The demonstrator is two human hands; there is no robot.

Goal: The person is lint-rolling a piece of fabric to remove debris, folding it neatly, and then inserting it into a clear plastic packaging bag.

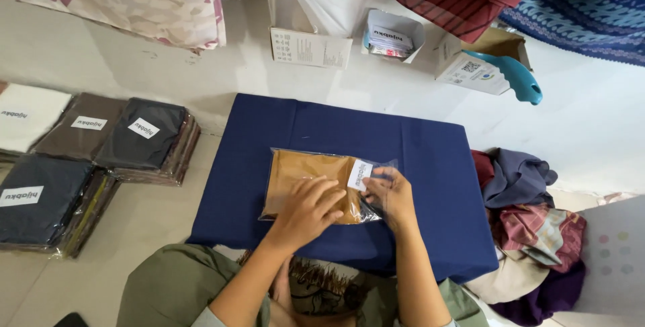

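**Both hands on a bagged tan cloth**

A folded tan cloth in a clear plastic bag (pixel 306 182) lies flat in the middle of a dark blue cloth-covered surface (pixel 430 152). The left hand (pixel 306 209) rests palm down on the bag's near half, fingers spread and flat, gripping nothing. The right hand (pixel 390 196) is at the bag's right end, fingers curled about the plastic edge just beside a small white rectangular label (pixel 359 174). To the left sit stacks of bagged dark and white cloths (pixel 87 159), each with a white label. Beyond stand open white boxes (pixel 393 34) and a teal tool (pixel 514 75); loose cloths (pixel 531 226) are heaped on the right.
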